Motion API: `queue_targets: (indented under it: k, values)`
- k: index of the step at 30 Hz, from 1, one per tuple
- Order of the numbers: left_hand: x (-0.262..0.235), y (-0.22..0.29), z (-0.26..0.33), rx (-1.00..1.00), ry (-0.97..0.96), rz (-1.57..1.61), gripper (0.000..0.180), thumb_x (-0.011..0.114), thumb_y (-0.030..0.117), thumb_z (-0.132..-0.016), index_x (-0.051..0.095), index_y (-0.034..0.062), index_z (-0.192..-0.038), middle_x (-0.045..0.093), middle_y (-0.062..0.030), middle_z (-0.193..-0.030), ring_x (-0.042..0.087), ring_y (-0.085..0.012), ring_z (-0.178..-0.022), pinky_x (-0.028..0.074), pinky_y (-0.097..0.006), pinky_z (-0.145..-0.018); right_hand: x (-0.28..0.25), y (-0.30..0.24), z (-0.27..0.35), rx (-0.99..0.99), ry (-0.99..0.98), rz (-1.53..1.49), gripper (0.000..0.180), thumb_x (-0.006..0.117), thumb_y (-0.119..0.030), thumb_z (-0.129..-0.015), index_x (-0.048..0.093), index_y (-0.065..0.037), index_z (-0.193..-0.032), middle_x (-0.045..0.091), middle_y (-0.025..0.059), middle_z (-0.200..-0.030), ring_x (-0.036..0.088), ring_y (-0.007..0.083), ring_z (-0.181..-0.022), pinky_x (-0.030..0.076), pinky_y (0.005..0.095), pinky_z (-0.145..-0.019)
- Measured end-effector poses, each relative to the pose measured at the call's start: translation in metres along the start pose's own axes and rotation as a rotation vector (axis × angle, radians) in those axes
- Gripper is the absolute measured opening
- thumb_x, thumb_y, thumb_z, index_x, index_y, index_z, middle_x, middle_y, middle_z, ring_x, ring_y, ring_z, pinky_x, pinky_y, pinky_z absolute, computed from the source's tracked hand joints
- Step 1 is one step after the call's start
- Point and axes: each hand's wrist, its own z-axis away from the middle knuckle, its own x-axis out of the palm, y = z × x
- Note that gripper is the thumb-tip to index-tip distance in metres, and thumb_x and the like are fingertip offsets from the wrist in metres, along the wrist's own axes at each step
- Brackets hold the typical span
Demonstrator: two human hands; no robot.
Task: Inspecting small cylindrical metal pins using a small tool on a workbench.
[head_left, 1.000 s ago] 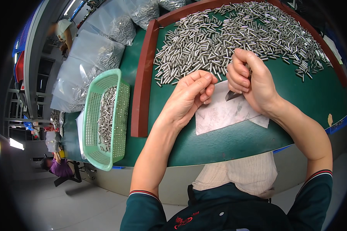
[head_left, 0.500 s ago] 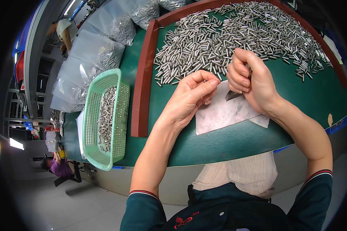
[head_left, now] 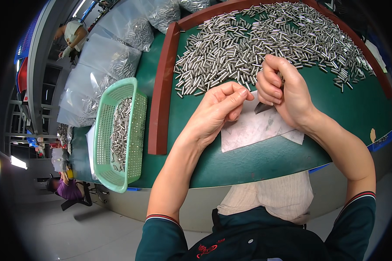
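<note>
My left hand [head_left: 220, 108] is raised over the near edge of the pin pile, thumb and forefinger pinched together. Anything between those fingertips is hidden. Close beside it, my right hand [head_left: 287, 91] is curled around a dark, pointed tool [head_left: 262, 107], whose flat tip sticks out below the fingers; the rest is covered by the palm. Under both hands lies a smudged white sheet [head_left: 252, 128] on the green tabletop [head_left: 231, 167]. Beyond them spreads a heap of short, shiny metal pins [head_left: 231, 56].
A dark red wooden border [head_left: 160, 100] frames the pins. Left of it stands a pale green plastic basket [head_left: 136, 135], part filled with pins. Clear bags of pins [head_left: 122, 63] line the far left. Two other people [head_left: 74, 35] are in the background. A blue tray [head_left: 381, 141] sits at the right edge.
My left fingers have shifted slightly, with the thumb and forefinger still together. My right hand stays in place. In the background, the far person's arm has moved.
</note>
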Motion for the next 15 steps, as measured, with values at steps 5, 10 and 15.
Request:
queue_targets:
  k: [5, 10, 15]
  values:
    - [-0.0017, -0.0015, 0.0004, -0.01, 0.004, 0.033, 0.018, 0.054, 0.023, -0.087, 0.056, 0.0047, -0.085, 0.041, 0.0068, -0.058, 0.034, -0.0013, -0.051, 0.025, -0.016, -0.047, 0.0015, 0.0001, 0.0006, 0.004, 0.006, -0.003, 0.039, 0.031, -0.028, -0.09, 0.027, -0.013, -0.055, 0.027, -0.0024, -0.043, 0.021, 0.0075, -0.039, 0.022, 0.0224, -0.042]
    - [-0.0014, -0.0016, -0.0014, -0.017, 0.0, 0.048, 0.019, 0.052, 0.024, -0.088, 0.056, 0.0055, -0.085, 0.043, 0.006, -0.057, 0.033, -0.0015, -0.051, 0.025, -0.016, -0.047, -0.0006, 0.0004, -0.0001, 0.003, 0.001, -0.006, 0.039, 0.032, -0.028, -0.09, 0.027, -0.013, -0.055, 0.027, -0.0023, -0.044, 0.021, 0.0076, -0.039, 0.022, 0.0225, -0.042]
    - [-0.0028, -0.0031, -0.0021, -0.01, -0.006, 0.065, 0.019, 0.049, 0.024, -0.089, 0.055, 0.0058, -0.086, 0.045, 0.0044, -0.057, 0.031, -0.0021, -0.049, 0.024, -0.016, -0.046, -0.0004, 0.0016, -0.0008, -0.022, -0.003, -0.047, 0.038, 0.036, -0.025, -0.088, 0.029, -0.013, -0.053, 0.029, -0.0032, -0.043, 0.022, 0.0066, -0.037, 0.021, 0.023, -0.039]
